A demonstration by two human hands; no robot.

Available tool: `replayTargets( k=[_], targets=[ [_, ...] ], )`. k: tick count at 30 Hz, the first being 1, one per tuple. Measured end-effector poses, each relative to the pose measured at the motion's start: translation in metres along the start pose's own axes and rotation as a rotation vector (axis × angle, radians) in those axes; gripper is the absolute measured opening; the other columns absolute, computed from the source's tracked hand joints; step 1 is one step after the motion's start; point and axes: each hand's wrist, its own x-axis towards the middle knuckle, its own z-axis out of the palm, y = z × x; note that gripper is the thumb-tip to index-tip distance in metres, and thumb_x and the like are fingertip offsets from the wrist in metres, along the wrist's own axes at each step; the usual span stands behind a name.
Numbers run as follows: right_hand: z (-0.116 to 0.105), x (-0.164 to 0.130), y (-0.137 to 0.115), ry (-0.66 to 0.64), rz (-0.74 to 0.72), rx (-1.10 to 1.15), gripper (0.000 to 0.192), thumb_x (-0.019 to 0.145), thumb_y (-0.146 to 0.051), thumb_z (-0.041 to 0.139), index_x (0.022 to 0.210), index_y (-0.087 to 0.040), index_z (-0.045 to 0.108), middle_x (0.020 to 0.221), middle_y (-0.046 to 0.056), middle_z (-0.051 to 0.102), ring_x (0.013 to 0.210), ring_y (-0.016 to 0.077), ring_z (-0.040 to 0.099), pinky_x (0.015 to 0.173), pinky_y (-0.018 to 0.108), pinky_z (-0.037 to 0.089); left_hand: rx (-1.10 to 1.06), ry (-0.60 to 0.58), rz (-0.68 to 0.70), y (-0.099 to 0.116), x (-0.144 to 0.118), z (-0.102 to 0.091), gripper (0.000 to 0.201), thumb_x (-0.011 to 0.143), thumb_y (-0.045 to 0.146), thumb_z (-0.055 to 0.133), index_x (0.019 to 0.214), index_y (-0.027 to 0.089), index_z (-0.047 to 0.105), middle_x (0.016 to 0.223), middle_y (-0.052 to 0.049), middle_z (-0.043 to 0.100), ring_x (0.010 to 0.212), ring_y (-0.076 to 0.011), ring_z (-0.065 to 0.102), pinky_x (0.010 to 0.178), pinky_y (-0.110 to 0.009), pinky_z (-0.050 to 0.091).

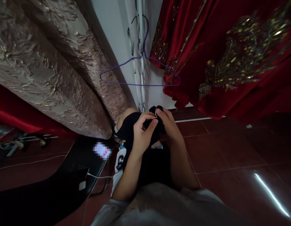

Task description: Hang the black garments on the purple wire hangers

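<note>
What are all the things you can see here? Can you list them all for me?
Black garment: one, black with white and blue trim, held in both hands at the middle.
Hanger: one, purple wire, hanging on the white wall above the hands.
Red gown: one, deep red with gold embroidery, hanging upper right.
Brocade fabric: one, beige and gold, hanging upper left.
Black seat: one, black, lower left.
Cable: one, white, lying across the seat.
Floor: dark red tiles, shiny, right side.
Left hand: gripping the black garment.
Right hand: pinching the black garment's top edge.
</note>
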Motion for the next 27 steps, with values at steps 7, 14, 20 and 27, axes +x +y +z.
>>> replayTargets(
  k=[7, 14, 20, 27],
  targets=[
    [-0.003, 0.006, 0.003, 0.052, 0.004, 0.018, 0.029, 0.09, -0.049, 0.064, 0.08, -0.022, 0.059, 0.082, 0.002, 0.056, 0.083, 0.0175, 0.055, 0.08, 0.028, 0.051, 0.005, -0.023, -0.008, -0.004, 0.007, 0.001, 0.006, 0.094, 0.027, 0.07, 0.091, 0.021, 0.071, 0.105, -0.007, 0.067, 0.107, -0.0214, 0.064, 0.101, -0.034, 0.047],
    [-0.001, 0.006, 0.01, -0.018, -0.129, 0.001, 0.035, 0.093, -0.044, 0.068, 0.121, -0.025, 0.059, 0.12, 0.005, 0.064, 0.114, 0.0199, 0.06, 0.103, 0.034, 0.048, 0.075, 0.117, 0.009, -0.013, 0.027, 0.002, 0.007, 0.095, 0.028, 0.071, 0.096, 0.022, 0.075, 0.114, -0.007, 0.069, 0.117, -0.0221, 0.062, 0.108, -0.035, 0.045],
    [0.003, 0.033, 0.028, -0.174, -0.081, 0.018, 0.052, 0.081, -0.041, 0.082, 0.126, -0.022, 0.063, 0.12, 0.007, 0.069, 0.114, 0.024, 0.065, 0.102, 0.039, 0.051, 0.037, -0.083, 0.023, -0.008, 0.053, -0.024, 0.033, 0.106, 0.039, 0.051, 0.125, 0.023, 0.072, 0.127, -0.01, 0.069, 0.125, -0.0253, 0.062, 0.113, -0.038, 0.044],
    [0.033, 0.046, 0.009, -0.399, -0.121, -0.261, 0.067, 0.072, -0.027, 0.083, 0.132, -0.021, 0.053, 0.129, 0.011, 0.063, 0.118, 0.0278, 0.061, 0.102, 0.043, 0.051, -0.117, -0.176, -0.12, -0.038, 0.077, -0.076, 0.076, 0.082, 0.081, 0.06, 0.131, 0.023, 0.068, 0.126, -0.014, 0.07, 0.128, -0.0313, 0.061, 0.114, -0.042, 0.045]
  ],
)
